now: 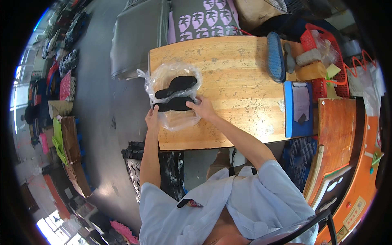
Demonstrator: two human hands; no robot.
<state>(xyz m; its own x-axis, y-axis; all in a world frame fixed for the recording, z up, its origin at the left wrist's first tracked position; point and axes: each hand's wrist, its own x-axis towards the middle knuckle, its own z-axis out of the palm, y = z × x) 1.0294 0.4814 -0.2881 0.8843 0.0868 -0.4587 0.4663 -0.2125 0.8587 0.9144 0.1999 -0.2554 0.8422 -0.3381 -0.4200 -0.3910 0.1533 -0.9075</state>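
Two black shoe insoles lie on a clear plastic bag (171,122) at the left end of a wooden table (241,98). The far insole (179,85) lies at a slant, untouched by either hand. Both my hands grip the near insole (179,103) by its ends. My left hand (152,117) pinches its narrow left end, fingertips at the table's left edge. My right hand (203,108) holds the wide right end, thumb on top and the other fingers partly hidden. Crumpled film spreads around and beneath both insoles.
At the table's right side are a blue brush (276,57), a tan block (311,72), a blue clipboard (297,107) and a red plastic basket (311,38). Beyond the far edge lie a grey sheet stack (141,36) and a sheet with pink sole-shaped cutouts (204,20).
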